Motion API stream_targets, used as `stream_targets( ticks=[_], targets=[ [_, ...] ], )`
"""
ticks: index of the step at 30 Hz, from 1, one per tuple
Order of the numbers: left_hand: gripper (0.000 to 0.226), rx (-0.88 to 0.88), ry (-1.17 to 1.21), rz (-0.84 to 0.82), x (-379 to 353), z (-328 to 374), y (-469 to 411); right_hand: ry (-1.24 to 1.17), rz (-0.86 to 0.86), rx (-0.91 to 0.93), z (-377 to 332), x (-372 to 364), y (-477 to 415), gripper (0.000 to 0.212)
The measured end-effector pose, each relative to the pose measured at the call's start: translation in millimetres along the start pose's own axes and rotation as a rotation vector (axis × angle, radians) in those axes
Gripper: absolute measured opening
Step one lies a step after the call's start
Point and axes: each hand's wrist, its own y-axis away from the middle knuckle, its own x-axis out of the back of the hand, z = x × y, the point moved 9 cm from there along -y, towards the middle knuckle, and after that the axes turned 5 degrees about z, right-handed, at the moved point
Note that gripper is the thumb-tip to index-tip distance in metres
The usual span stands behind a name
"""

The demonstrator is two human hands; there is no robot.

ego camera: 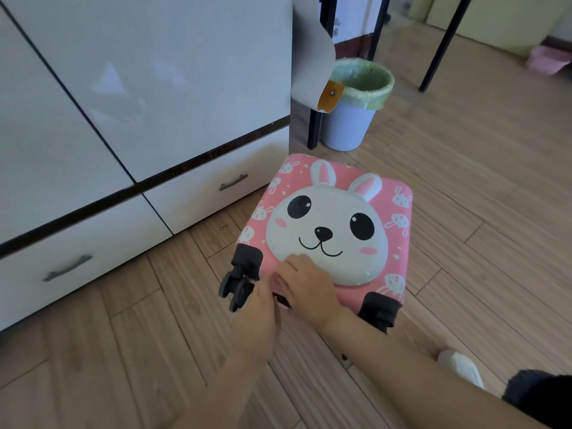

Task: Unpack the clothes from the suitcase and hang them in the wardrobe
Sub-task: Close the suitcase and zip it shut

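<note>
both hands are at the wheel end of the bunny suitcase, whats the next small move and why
Probably start opening it along that edge: the suitcase lies flat and closed on the floor, with the left hand and right hand at its near edge.

Flat on floor (470, 187): suitcase (334, 224). Left of suitcase: wardrobe (130, 88), drawers (198, 196) at base. Behind suitcase: waste bin (353, 113). Nearer than suitcase, to right: shoe (461, 366).
</note>
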Motion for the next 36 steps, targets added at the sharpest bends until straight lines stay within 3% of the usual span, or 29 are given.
stream_targets(
  ticks=[3, 8, 12, 25, 36],
  targets=[
    [0.028, -0.124, -0.025, -0.005, -19, 2, 2, -0.033, 0.151, 0.095, -5, 24, -13, 0.017],
    [0.024, -0.015, -0.091, -0.08, -37, -11, -4, 0.159, -0.122, -0.013, 17, -1, -30, 0.062],
    [0.027, -0.012, -0.17, -0.111, -57, -19, -11, 0.166, -0.175, -0.024, 29, -11, -30, 0.075],
    [0.022, 0.174, -0.175, -0.202, -99, -38, -2, 0.19, -0.064, 0.027, 31, -13, -28, 0.069],
    [0.017, 0.387, 0.028, -0.07, -104, -50, 8, 0.209, -0.011, 0.036, 35, -12, -31, 0.075]
  ],
)
